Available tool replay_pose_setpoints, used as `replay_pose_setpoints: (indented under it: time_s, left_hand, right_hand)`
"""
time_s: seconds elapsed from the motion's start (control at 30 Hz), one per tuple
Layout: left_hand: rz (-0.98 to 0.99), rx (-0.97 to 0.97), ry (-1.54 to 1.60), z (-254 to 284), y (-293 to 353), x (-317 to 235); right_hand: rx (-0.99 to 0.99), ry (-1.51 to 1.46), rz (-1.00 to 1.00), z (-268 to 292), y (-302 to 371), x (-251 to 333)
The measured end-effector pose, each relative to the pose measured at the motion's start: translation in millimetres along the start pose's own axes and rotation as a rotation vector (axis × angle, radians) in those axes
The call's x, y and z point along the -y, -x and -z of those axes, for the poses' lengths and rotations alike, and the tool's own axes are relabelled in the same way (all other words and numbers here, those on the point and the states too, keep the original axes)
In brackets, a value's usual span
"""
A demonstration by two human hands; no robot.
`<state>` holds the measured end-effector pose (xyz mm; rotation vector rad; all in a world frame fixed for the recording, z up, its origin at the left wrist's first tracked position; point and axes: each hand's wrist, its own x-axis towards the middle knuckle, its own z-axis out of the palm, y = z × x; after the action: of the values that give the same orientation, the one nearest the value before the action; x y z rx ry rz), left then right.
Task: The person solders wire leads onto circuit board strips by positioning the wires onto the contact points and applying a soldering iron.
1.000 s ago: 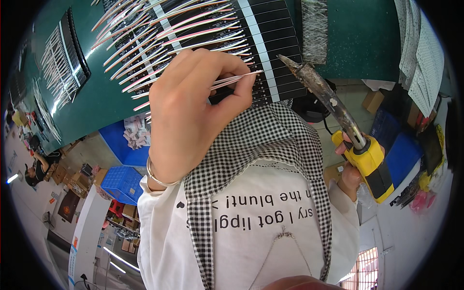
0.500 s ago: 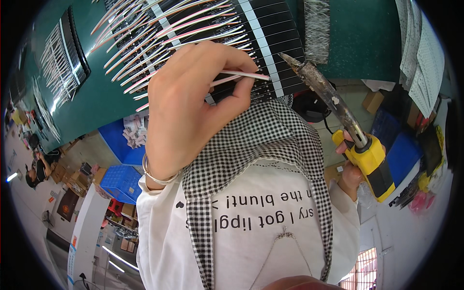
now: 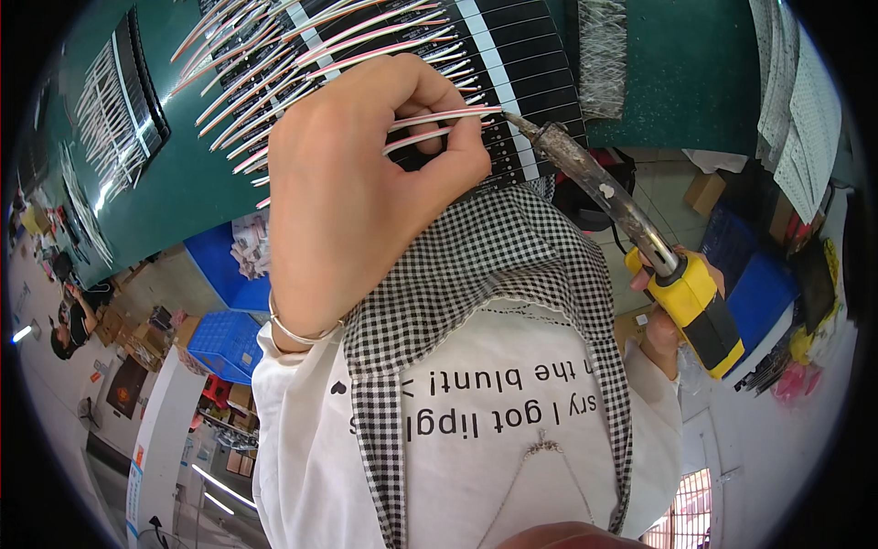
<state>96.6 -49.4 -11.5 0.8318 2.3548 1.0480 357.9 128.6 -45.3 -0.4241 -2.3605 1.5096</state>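
My left hand (image 3: 347, 174) pinches a thin white wire with a red stripe (image 3: 448, 113) between thumb and fingers. A second strand passes through the same hand, just below. Closed round the yellow handle of a soldering iron (image 3: 700, 316) is my right hand (image 3: 663, 331), partly hidden behind it. The iron's dark tip meets or nearly meets the wire's end over a panel of black circuit board strips (image 3: 530, 64); exact contact is too small to tell. Many similar wires (image 3: 265, 87) stick out leftward from the panel.
The green tabletop (image 3: 677, 55) carries another panel with wires (image 3: 128, 101) at left and a bundle of pale wire-like pieces (image 3: 601, 64) beyond the iron. White dotted sheets (image 3: 805, 119) hang at right. Blue crates (image 3: 224, 348) stand below left. A person (image 3: 73, 329) is far left.
The soldering iron has moved left, bringing its tip to the wire's end. My left hand has shifted slightly up and left with the wire.
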Motion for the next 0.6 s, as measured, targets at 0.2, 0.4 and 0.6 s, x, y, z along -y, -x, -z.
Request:
replay_pose_setpoints:
  time_s: [0.2,0.4,0.6]
  left_hand:
    - [-0.001,-0.001,-0.002,0.7,-0.9,-2.0]
    - [-0.011,0.001,-0.026,-1.3,-2.9,-2.1]
    - [-0.03,-0.012,-0.07,1.6,-3.1,-1.0]
  right_hand:
    - [0.006,-0.01,0.021,-0.8,-3.8,-1.7]
    - [0.009,-0.027,-0.011,-1.6,-6.8,-1.0]
    - [-0.016,-0.068,-0.053,0.6,1.9,-3.9]
